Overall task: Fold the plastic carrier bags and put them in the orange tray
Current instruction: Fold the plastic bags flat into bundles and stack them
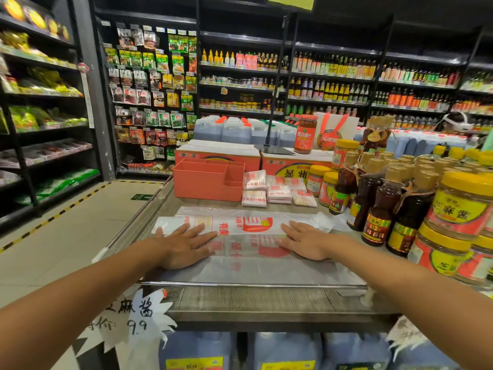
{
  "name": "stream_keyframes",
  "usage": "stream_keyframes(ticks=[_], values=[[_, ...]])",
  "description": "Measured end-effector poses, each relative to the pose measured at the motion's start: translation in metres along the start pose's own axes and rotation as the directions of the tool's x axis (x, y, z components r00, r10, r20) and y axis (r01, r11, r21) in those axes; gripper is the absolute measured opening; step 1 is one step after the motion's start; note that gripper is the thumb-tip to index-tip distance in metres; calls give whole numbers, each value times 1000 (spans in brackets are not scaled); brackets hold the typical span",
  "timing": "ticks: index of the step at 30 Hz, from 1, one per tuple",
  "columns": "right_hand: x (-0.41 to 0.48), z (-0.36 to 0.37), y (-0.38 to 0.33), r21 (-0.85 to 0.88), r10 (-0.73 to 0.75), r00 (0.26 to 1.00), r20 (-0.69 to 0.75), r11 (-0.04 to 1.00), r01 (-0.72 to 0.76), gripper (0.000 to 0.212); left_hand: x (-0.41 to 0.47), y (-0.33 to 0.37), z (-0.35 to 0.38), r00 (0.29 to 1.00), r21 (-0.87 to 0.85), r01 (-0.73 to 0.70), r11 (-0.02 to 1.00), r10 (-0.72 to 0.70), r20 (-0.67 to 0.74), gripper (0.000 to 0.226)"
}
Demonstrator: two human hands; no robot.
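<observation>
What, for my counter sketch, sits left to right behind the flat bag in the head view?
Orange tray → folded bags → small jars → dark bottles → large jars.

Handwritten 麻酱 and 9.9 on the white starburst price tag hanging off the counter, 芝麻酱 on the yellow-lidded jar, 麻酱 upside down on the orange carton.

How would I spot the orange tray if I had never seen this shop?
Find the wooden display table in the shop aisle. At its far left, before the printed cartons, stands the orange tray. Unlike the white folded bags on its right, it is a plain open box with inner compartments.
</observation>
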State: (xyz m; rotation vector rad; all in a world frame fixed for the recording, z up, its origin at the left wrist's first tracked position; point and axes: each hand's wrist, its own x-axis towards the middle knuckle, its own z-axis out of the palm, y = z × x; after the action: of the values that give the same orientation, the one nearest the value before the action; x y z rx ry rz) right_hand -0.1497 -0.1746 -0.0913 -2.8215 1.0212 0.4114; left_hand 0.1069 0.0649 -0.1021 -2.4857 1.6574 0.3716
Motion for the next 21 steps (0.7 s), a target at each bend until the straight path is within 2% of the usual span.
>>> stream_keyframes(ticks=[4, 7, 11, 16, 19, 21], values=[[-8, -3, 27, 0, 144, 990, 7, 990, -144, 99, 1, -1, 1, 1000, -4, 2, 1000, -2, -8, 72], [-10, -3, 44, -6, 203, 979, 12, 979, -203, 99, 1, -2, 1, 1000, -2, 2, 1000, -2, 4, 80], [-9, -1, 52, -9, 221, 975, -3, 975, -221, 99, 1, -1, -1, 1000, 1, 7, 1000, -7, 1, 83], [-12, -4, 52, -34, 205, 979, -11, 978, -206, 98, 2, -2, -1, 1000, -13, 2, 1000, -2, -2, 70], [-10, -21, 46, -117, 205, 979, -13, 972, -205, 99, 0, -1, -2, 1000, -17, 1, 1000, -1, -7, 69], [-7, -32, 33, -217, 186, 978, -98, 955, -203, 97, -1, 0, -2, 1000, -20, 4, 1000, -4, -9, 69]])
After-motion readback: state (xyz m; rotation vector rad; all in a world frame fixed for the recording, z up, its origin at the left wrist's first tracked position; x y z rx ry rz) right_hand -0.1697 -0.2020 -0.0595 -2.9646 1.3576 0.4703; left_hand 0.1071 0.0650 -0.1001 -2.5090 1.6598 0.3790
